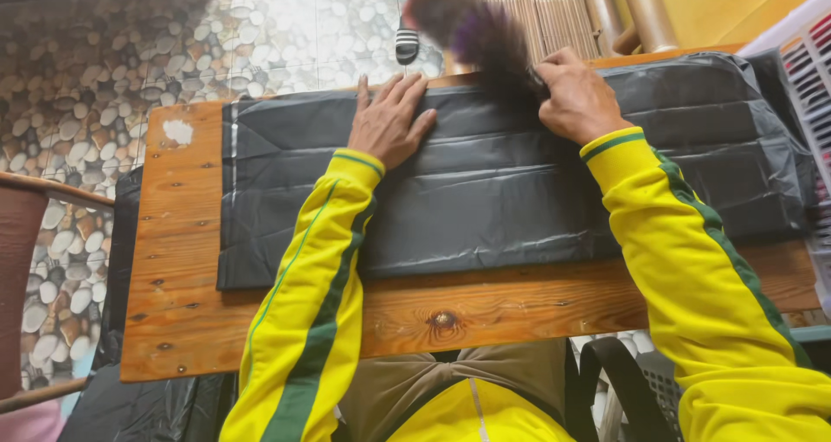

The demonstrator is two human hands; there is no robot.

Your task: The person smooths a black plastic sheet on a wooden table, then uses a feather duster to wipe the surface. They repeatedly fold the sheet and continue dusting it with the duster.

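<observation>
The feather duster (467, 31) is motion-blurred, its handle hidden inside the right hand (576, 100).

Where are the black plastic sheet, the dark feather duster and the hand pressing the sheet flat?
Black plastic sheet (502, 191), head view: bare creased middle.
Dark feather duster with purple tips (472, 31), head view: fluffy feather head.
Left hand (388, 122), head view: back of the hand, lying flat on the sheet.

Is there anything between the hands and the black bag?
Nothing visible. The left hand lies flat right on the black bag. The right hand rests on it too, gripping a feather duster.
</observation>
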